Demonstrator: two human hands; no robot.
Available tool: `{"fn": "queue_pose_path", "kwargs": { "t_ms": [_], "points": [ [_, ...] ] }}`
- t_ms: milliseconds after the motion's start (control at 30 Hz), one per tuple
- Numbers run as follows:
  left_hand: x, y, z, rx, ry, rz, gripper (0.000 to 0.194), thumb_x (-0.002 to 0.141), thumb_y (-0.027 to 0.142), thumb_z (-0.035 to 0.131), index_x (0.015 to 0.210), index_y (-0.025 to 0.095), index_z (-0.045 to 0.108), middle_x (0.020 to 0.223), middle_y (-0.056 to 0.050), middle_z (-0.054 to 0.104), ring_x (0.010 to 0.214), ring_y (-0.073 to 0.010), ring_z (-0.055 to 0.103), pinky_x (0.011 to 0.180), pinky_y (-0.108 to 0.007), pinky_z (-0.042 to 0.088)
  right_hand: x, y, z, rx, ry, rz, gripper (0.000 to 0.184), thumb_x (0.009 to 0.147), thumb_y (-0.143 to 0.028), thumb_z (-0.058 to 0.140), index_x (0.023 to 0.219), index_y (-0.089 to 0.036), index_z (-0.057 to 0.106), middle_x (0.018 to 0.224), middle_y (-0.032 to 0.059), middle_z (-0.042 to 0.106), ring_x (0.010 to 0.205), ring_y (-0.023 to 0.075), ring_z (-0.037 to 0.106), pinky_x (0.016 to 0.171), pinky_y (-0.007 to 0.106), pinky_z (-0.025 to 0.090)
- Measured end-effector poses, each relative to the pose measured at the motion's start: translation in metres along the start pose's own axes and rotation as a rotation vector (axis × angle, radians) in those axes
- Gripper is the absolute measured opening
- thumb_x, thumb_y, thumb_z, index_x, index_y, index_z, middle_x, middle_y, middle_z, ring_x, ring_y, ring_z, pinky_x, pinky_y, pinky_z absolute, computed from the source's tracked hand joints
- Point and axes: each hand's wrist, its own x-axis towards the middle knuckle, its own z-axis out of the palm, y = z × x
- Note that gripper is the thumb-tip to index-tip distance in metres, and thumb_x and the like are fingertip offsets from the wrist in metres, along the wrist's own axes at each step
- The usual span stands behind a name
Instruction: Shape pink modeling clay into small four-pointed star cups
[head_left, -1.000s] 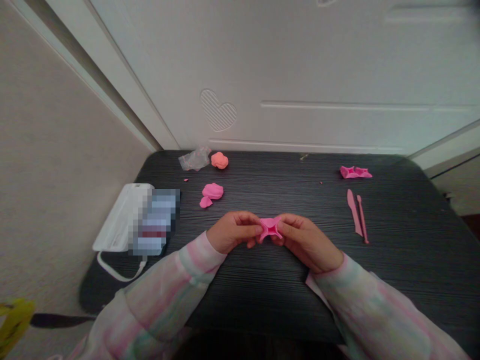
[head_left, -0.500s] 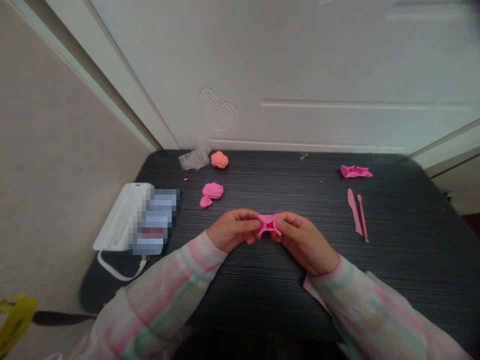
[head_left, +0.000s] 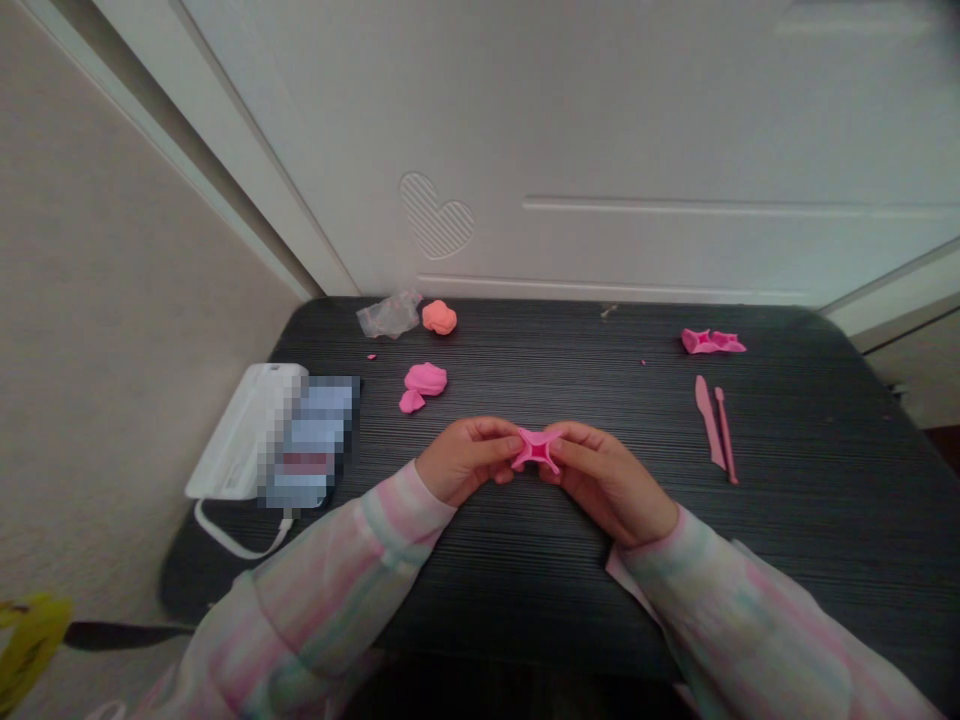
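Clay piece between the hands; probably a phone left, knife right.

Probably a home: heart-embossed white panel

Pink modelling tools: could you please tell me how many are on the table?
2: the knife and, just right of it, the thin rod, both towards the table's right side. Others could be hidden.

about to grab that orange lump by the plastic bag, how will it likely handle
The orange lump looks like soft clay, so it would probably dent under a firm pinch. Its rounded but uneven, lobed outline suggests it might rock rather than roll freely if pushed.
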Motion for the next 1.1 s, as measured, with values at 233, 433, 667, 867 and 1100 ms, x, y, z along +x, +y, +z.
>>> {"fn": "queue_pose_path", "kwargs": {
  "t_ms": [233, 433, 667, 867, 1100],
  "points": [
    [-0.0009, 0.0008, 0.0017, -0.040, -0.001, -0.003, 0.019, 0.053, 0.020, 0.071, 0.066, 0.010, 0.060, 0.051, 0.001, 0.056, 0.046, -0.0051, 0.049, 0.041, -0.016, 0.034, 0.0002, 0.0002, 0.0007, 0.063, -0.023, 0.042, 0.006, 0.068, -0.020, 0.061, 0.071, -0.015, 0.062, 0.065, -0.0018, 0.058, 0.060, 0.0050, 0.050, 0.058, 0.019, 0.039],
    [-0.0012, 0.0028, 0.0010, -0.022, 0.043, 0.012, 0.021, 0.052, 0.020, 0.072, 0.064, 0.009, 0.059, 0.052, 0.001, 0.056, 0.046, -0.0050, 0.049, 0.041, -0.015, 0.033, 0.0010, 0.0012, 0.0013, 0.016, -0.031, 0.031, 0.007, 0.069, -0.021, 0.060, 0.068, -0.015, 0.062, 0.062, -0.0023, 0.055, 0.057, 0.0043, 0.046, 0.054, 0.018, 0.036],
    [-0.0010, 0.0010, 0.0002, -0.020, 0.064, 0.000, 0.023, 0.052, 0.022, 0.072, 0.066, 0.009, 0.059, 0.058, 0.000, 0.058, 0.050, -0.0056, 0.052, 0.047, -0.016, 0.037, 0.0000, 0.0018, 0.0010, -0.060, -0.069, 0.004, 0.008, 0.070, -0.022, 0.059, 0.066, -0.015, 0.061, 0.060, -0.0019, 0.052, 0.054, 0.0057, 0.042, 0.053, 0.021, 0.032],
    [-0.0012, 0.0017, -0.0011, -0.025, 0.033, -0.032, 0.023, 0.053, 0.021, 0.072, 0.068, 0.009, 0.061, 0.059, -0.002, 0.059, 0.052, -0.0064, 0.052, 0.047, -0.017, 0.036, -0.0001, 0.0016, -0.0001, -0.049, -0.048, -0.022, 0.007, 0.070, -0.022, 0.060, 0.066, -0.016, 0.061, 0.057, -0.0026, 0.050, 0.054, 0.0062, 0.040, 0.053, 0.021, 0.031],
    [-0.0012, 0.0011, -0.0006, 0.011, 0.025, -0.005, 0.019, 0.053, 0.022, 0.071, 0.063, 0.010, 0.060, 0.056, 0.000, 0.057, 0.050, -0.0058, 0.051, 0.047, -0.017, 0.034, 0.0000, 0.0014, -0.0001, -0.053, -0.061, -0.009, 0.009, 0.071, -0.022, 0.059, 0.065, -0.016, 0.061, 0.058, -0.0024, 0.051, 0.055, 0.0061, 0.041, 0.054, 0.022, 0.031]
  ]
}}
